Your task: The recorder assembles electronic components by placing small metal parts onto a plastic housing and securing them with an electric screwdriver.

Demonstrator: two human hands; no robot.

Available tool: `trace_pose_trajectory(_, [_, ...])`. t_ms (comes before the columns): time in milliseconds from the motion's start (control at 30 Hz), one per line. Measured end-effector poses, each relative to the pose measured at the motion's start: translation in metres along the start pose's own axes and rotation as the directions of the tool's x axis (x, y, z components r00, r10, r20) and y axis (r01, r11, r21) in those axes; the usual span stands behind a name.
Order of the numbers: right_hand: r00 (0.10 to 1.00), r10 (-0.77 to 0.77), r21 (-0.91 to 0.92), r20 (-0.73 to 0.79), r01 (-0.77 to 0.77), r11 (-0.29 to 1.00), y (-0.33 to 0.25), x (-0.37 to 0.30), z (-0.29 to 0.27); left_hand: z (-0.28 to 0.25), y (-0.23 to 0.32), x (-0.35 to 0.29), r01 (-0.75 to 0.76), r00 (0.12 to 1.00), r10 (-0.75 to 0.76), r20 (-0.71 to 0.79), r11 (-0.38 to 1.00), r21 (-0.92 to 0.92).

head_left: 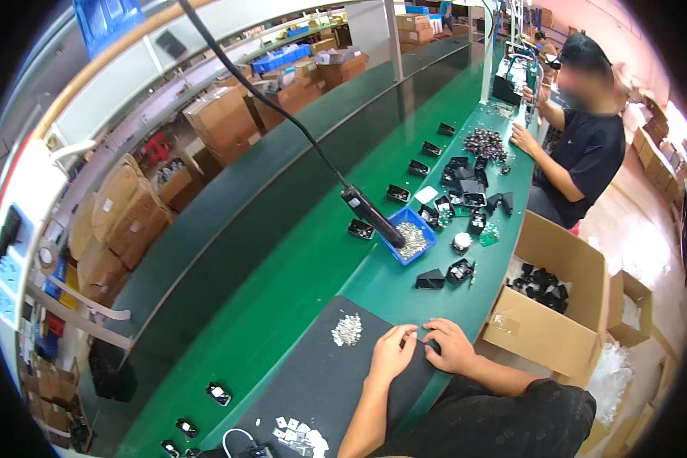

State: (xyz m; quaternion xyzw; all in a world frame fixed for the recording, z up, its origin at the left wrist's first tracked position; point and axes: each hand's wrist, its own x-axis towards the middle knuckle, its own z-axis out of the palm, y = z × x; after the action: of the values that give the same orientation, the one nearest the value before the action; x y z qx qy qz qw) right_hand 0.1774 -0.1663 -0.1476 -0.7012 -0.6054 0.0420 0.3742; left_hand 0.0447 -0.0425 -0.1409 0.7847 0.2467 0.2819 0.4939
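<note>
My left hand [393, 351] and my right hand [450, 347] are close together over the near edge of a dark grey mat [320, 382]. A small black part [433, 346] shows under the curled fingers of my right hand; most of it is hidden. The fingertips of my left hand are pressed together, and what they hold, if anything, is too small to make out. To the left of my hands lies a pile of small silvery pieces [347, 330]. Flat white pieces [300, 437] are scattered at the mat's lower end.
Beyond the mat stands a blue tray [424, 253] of small metal parts, with a black corded electric screwdriver [374, 217] hanging into it. Black housings [465, 177] cluster farther up the bench. Several more sit along the green conveyor [282, 298]. A cardboard box [549, 336] and a co-worker [587, 137] are at the right.
</note>
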Motion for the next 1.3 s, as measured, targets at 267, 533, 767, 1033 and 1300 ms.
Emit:
trace_pose_trajectory(267, [0.993,0.12,0.016,0.016,-0.121,0.993,0.004,-0.01,-0.002,0.004,-0.002,-0.005,0.025,0.998,-0.021,0.067,0.998,-0.053])
trace_pose_trajectory(533, [0.994,0.107,-0.006,0.016,-0.107,0.994,0.001,-0.007,-0.002,-0.004,-0.008,-0.009,0.006,0.998,0.005,0.058,0.981,-0.194])
trace_pose_trajectory(767, [0.994,0.101,-0.044,0.045,-0.099,0.994,-0.002,-0.001,0.001,-0.014,-0.004,-0.005,0.102,0.99,-0.079,0.116,0.972,-0.212])
trace_pose_trajectory(1033, [0.993,0.11,-0.105,0.042,-0.105,0.989,-0.006,-0.001,0.0,-0.011,-0.002,-0.006,0.095,0.991,-0.068,0.112,0.961,-0.26])
trace_pose_trajectory(1300, [0.996,0.077,-0.118,0.046,-0.071,0.99,0.001,-0.006,0.005,-0.01,-0.005,-0.009,0.081,0.993,-0.053,0.105,0.957,-0.28])
